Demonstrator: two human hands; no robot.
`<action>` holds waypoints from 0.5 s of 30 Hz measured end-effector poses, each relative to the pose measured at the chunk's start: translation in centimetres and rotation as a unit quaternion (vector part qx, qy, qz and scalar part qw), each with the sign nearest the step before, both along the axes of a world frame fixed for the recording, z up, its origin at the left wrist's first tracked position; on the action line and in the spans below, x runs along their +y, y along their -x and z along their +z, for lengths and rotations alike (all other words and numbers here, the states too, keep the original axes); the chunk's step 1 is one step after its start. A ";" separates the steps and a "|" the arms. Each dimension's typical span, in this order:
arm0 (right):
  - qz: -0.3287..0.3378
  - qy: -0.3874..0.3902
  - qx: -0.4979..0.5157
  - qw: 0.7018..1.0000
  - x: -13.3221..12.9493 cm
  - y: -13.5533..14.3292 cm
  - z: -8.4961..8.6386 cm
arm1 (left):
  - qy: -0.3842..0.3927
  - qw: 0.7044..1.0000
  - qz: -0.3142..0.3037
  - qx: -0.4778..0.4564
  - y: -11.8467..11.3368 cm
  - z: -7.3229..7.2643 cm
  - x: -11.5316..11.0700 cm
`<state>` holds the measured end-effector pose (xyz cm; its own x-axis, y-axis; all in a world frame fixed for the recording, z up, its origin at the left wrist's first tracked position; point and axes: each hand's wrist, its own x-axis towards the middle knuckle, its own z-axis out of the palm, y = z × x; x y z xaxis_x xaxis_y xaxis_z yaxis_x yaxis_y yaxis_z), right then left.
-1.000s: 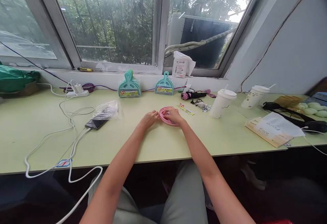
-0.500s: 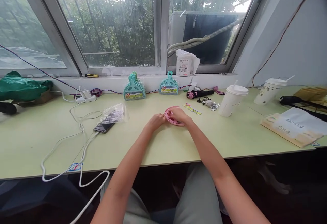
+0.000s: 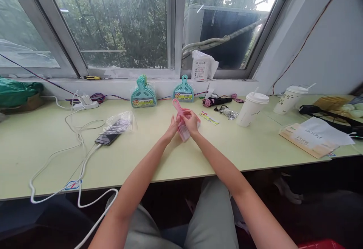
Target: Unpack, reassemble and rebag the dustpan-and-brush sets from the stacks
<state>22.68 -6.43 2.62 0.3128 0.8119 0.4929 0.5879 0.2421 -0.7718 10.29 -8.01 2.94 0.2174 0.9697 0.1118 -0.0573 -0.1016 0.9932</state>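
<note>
Over the tabletop [image 3: 147,137], the left hand [image 3: 171,129] and right hand [image 3: 191,123] both clasp a pink brush [image 3: 183,131] with fingers bent

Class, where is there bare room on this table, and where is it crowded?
Bare: the tabletop between phone and left forearm, and between right forearm and tissue pack. Crowded: back right, where a black-pink bundle, metallic trinkets, label strip and nearer cup cluster.

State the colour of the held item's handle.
The handle is pink, clearest in the head view.

Daylight from window [image 3: 136,25], streaky glare; dark under desk [image 3: 181,161], detail perhaps lost; edges stretched.
</note>
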 end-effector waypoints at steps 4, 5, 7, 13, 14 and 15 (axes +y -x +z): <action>-0.081 0.035 -0.037 0.995 0.7 -2.9 -0.3 | 0.041 0.997 0.044 -0.053 0.3 -0.4 1.2; -0.139 0.046 -0.070 0.987 0.8 -4.3 -0.6 | 0.053 0.993 0.078 -0.067 0.8 -0.6 1.7; -0.214 0.102 -0.140 0.961 0.9 -7.2 -1.4 | 0.080 0.985 0.123 -0.092 2.0 -0.8 2.8; -0.040 0.245 -0.238 0.939 1.4 -7.6 -2.9 | 0.073 0.979 0.145 -0.125 4.9 -1.1 4.8; 0.002 0.228 -0.244 0.943 1.3 -6.5 -2.8 | 0.065 0.979 0.149 -0.126 5.2 -1.1 5.0; 0.046 0.211 -0.248 0.944 1.2 -5.4 -2.7 | 0.063 0.978 0.155 -0.129 5.4 -1.2 5.0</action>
